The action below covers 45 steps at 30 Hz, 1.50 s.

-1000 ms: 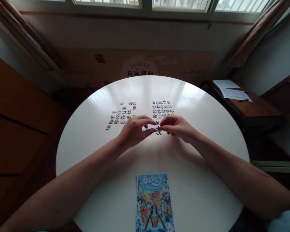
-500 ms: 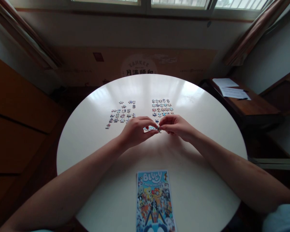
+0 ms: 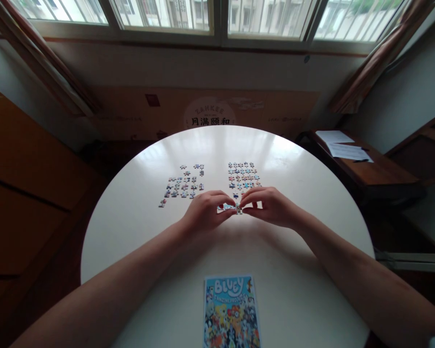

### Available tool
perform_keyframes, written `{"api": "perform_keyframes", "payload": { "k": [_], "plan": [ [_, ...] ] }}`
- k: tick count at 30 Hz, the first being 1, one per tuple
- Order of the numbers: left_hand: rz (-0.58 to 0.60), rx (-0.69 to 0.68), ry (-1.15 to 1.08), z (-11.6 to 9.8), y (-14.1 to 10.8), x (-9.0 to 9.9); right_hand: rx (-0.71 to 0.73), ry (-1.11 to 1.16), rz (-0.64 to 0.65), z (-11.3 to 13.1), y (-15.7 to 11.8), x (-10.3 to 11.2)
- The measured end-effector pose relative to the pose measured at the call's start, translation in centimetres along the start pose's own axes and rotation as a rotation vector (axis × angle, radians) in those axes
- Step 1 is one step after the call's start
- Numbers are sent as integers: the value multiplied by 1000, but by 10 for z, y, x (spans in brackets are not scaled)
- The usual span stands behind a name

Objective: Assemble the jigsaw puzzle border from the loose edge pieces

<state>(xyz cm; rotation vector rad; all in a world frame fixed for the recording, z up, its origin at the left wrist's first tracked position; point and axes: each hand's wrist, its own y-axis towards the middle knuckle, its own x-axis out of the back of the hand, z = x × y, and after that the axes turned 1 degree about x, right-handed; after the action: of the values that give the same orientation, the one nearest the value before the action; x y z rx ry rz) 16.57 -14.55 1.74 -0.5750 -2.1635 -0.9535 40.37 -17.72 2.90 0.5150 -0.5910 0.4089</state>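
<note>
My left hand (image 3: 208,209) and my right hand (image 3: 270,207) meet over the middle of the white round table (image 3: 217,256). Thumb and forefinger of each close on a small puzzle piece (image 3: 238,209) between them. Joined light-blue pieces (image 3: 225,207) show through the gap under my left fingers, partly hidden. Just beyond my fingertips lies a dark blue piece (image 3: 235,195). Behind my right hand, loose puzzle pieces (image 3: 242,171) are laid out in rows. More loose pieces (image 3: 181,186) lie in a group beyond my left hand.
A Bluey picture sheet (image 3: 232,309) lies at the near side of the table. To the right, a brown side table (image 3: 384,170) carries papers (image 3: 350,151) and a pen. Windows (image 3: 166,14) and a printed cardboard panel (image 3: 123,106) are behind.
The view has tilted up, so everything sits lower and more window shows. My right thumb and forefinger form a wider loop at the piece; my left hand keeps its place.
</note>
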Motion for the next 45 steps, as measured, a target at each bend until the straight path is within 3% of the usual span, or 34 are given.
{"api": "perform_keyframes", "payload": {
  "k": [3, 10, 16, 20, 34, 45],
  "plan": [
    [32, -12, 6, 0, 0, -2, 68, -85, 60, 1, -2, 1],
    [150, -102, 34, 2, 1, 2, 68, -173, 159, 3, -4, 3],
    [169, -166, 118, 7, 2, 9, 52, -219, 243, -2, -5, 8],
    [232, -212, 115, 7, 2, 8, 47, -220, 218, -4, -6, 2],
    [293, -283, 70, 11, 3, 6, 27, -241, 189, -7, -6, -5],
    [288, -290, 28, 16, 4, 4, 12, -228, 183, -7, -6, -5]
  ]
}}
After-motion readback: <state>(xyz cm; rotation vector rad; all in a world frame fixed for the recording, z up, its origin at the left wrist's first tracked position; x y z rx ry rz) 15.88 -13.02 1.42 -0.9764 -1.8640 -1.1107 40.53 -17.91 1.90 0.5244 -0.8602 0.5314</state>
